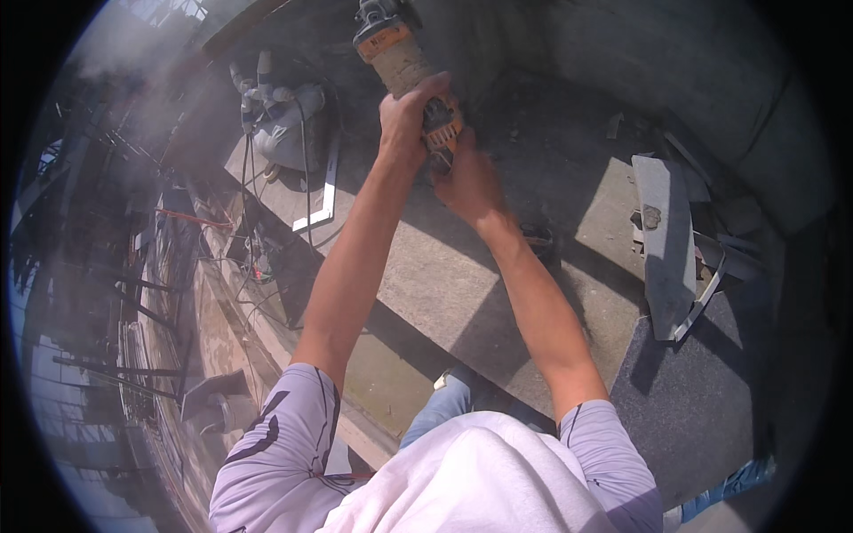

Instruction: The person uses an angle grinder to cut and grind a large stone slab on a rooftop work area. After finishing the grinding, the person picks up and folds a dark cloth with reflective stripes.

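Observation:
Both my arms reach forward to an orange and dusty grey angle grinder [400, 62] at the top middle of the head view. My left hand [407, 115] wraps round the middle of its body. Behind it, my right hand [469, 178] grips the rear end near the orange vented part. The grinder's dark head points up and away, and its disc is cut off or hidden at the picture's top edge. Dust hangs in the air to the left of the tool.
A white metal square [325, 191] lies on the concrete at left, beside a pale sack [289, 133] with plugs and cables. At right, grey stone slabs [666, 240] lean in a pile over a dark speckled slab [684, 409]. A drop edge with scaffolding runs along the left.

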Motion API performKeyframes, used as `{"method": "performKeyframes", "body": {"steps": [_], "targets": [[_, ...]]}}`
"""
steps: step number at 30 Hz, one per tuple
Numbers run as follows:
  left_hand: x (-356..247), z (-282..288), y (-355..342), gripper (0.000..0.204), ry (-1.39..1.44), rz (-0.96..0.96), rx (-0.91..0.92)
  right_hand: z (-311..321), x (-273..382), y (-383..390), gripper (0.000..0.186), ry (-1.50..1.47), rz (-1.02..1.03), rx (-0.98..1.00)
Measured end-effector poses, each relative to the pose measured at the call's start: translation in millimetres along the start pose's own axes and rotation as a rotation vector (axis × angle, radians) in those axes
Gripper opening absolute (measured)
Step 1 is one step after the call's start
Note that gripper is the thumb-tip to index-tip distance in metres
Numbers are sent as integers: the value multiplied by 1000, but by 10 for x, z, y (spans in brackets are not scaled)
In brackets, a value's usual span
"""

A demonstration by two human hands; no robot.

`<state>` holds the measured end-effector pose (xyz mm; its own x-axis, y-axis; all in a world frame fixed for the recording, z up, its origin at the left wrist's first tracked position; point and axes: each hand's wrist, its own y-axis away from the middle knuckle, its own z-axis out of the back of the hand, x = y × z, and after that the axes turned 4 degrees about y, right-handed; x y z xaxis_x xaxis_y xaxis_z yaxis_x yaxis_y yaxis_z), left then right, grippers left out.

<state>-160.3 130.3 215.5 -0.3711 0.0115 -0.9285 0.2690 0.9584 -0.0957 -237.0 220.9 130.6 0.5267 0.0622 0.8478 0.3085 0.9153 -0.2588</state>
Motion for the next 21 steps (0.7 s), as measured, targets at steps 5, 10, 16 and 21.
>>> {"method": "performKeyframes", "body": {"steps": [5,10,16,21], "targets": [[46,-3,51,33,-4,1,3,16,-60,43,61,5,2,14],[73,16,64,34,-3,-2,11,36,-57,86,62,0,-12,40],[34,27,21,35,-17,12,1,-14,-58,31,63,2,1,19],[-13,63,-66,34,-2,4,23,-92,-67,-94,62,-10,38,-11]]}}
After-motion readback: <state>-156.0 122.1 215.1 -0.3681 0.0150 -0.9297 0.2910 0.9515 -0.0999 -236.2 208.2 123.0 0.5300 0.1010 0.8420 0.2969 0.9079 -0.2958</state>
